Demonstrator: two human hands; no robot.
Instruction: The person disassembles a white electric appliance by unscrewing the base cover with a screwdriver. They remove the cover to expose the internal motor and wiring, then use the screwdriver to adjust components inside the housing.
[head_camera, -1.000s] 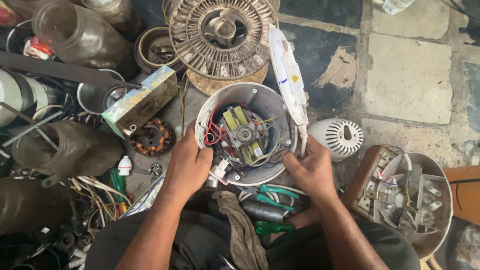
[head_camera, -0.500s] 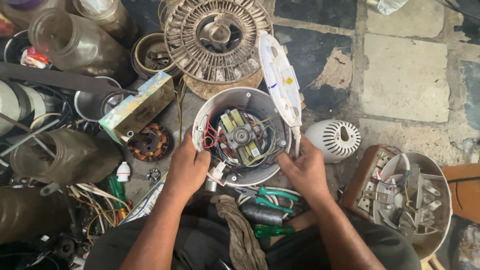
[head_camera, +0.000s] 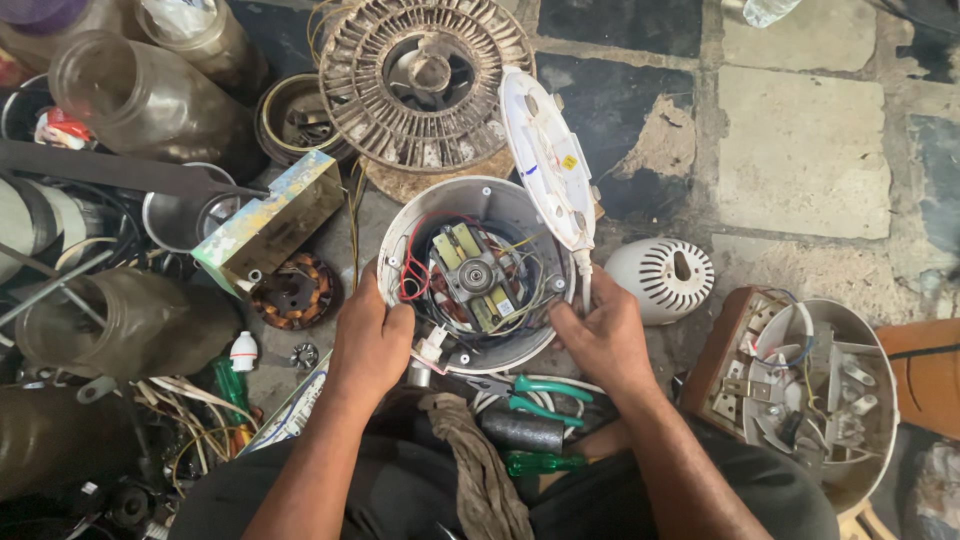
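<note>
Both hands grip the open housing (head_camera: 478, 275). Left hand (head_camera: 368, 335) clasps its left rim, right hand (head_camera: 603, 335) its right. The motor (head_camera: 472, 277) sits inside.

The left hand (head_camera: 368, 335) covers part of the round housing's (head_camera: 500, 205) rim — the wiring inside is too tangled to trace — and the clear bottle (head_camera: 770, 10) is cut off at the top edge.

A worn rectangular box (head_camera: 268, 222), yellow, green and blue, lies left of the round housing (head_camera: 478, 272).
</note>
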